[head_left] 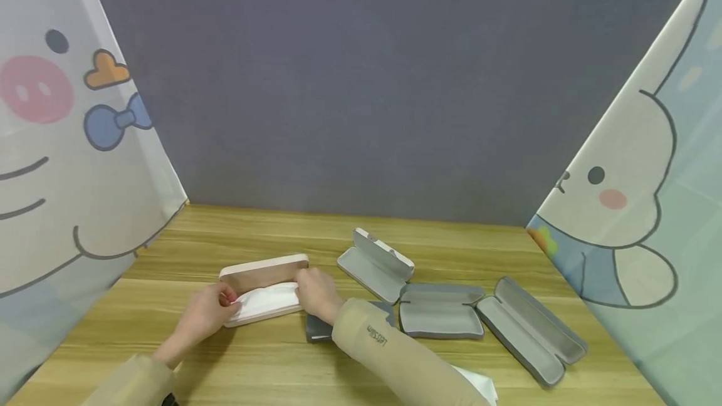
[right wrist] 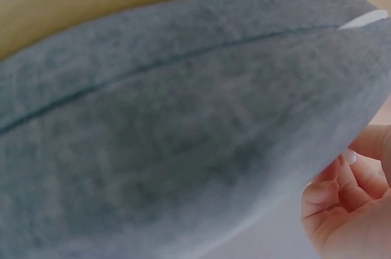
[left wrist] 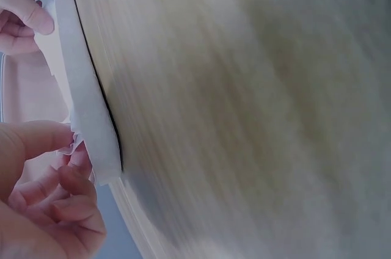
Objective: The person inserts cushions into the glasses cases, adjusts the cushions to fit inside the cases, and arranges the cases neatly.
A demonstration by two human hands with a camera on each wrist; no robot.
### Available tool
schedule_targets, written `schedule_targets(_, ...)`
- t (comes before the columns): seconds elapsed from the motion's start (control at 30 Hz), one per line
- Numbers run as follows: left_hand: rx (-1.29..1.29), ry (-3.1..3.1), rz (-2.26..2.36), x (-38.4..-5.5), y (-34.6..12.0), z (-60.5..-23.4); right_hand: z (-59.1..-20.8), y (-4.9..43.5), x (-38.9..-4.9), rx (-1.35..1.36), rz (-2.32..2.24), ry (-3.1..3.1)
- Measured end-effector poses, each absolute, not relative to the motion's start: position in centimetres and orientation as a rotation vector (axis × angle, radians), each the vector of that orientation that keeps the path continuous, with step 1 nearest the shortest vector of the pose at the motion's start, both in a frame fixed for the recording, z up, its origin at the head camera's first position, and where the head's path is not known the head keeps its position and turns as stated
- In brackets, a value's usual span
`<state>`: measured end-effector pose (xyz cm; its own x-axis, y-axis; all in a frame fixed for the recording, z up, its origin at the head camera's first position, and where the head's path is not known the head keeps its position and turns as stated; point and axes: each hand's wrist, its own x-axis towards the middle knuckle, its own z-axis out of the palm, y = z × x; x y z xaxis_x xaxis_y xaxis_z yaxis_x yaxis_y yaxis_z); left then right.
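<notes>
A glasses case [head_left: 265, 265] with a pale rim and pinkish inside stands open on the table at the left. White cloth [head_left: 267, 299] lies spread in its lower half. At the case's left end my left hand [head_left: 207, 312] pinches the cloth between thumb and fingers; the left wrist view shows a gathered bit of cloth [left wrist: 74, 143] there. My right hand [head_left: 317, 293] grips the cloth's other end, its thumb [left wrist: 38, 18] pressed on it in the left wrist view. Just below the right wrist sits a closed dark grey glasses case [right wrist: 183, 124], a white tip poking from its seam.
Three grey-lined glasses cases lie open to the right: one at the back [head_left: 366, 271], one in the middle [head_left: 442, 318] and one slanted [head_left: 519, 340]. White cloth [head_left: 479, 384] shows beside my right sleeve. A grey panel [head_left: 361, 93] rises behind the wooden table.
</notes>
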<state>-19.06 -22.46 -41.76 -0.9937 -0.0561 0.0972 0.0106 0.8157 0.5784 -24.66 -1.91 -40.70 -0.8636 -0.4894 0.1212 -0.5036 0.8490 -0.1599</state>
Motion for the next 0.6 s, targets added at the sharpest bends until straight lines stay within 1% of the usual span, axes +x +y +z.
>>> schedule_targets(0.6, 0.020, -2.868, -0.900, -19.50, -22.28, -42.10, -41.20, -1.64, -24.86, 0.805, 0.257, -2.922)
